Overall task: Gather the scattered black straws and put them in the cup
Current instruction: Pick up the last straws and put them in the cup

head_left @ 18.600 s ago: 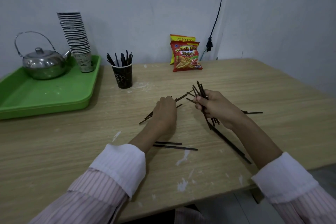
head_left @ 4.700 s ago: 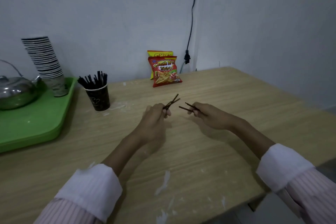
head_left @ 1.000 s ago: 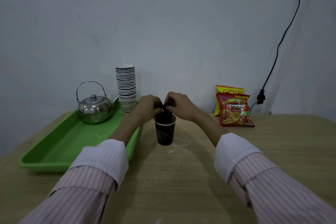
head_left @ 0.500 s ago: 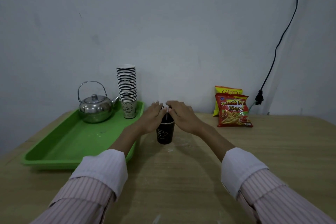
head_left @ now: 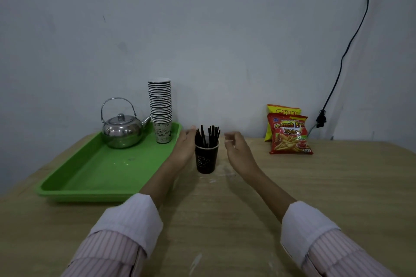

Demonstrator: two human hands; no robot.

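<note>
Head, cup (head_left: 206, 160) between left hand (head_left: 186, 145), right hand (head_left: 236, 149)

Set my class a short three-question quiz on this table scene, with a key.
1. True or false: the straws stand in the black cup.
2. What sits on the green tray? A) a kettle and stacked cups; B) the black cup; C) a plate.
3. What does the right hand hold?
Key: 1 true; 2 A; 3 nothing. The left hand beside the cup is empty too.
</note>
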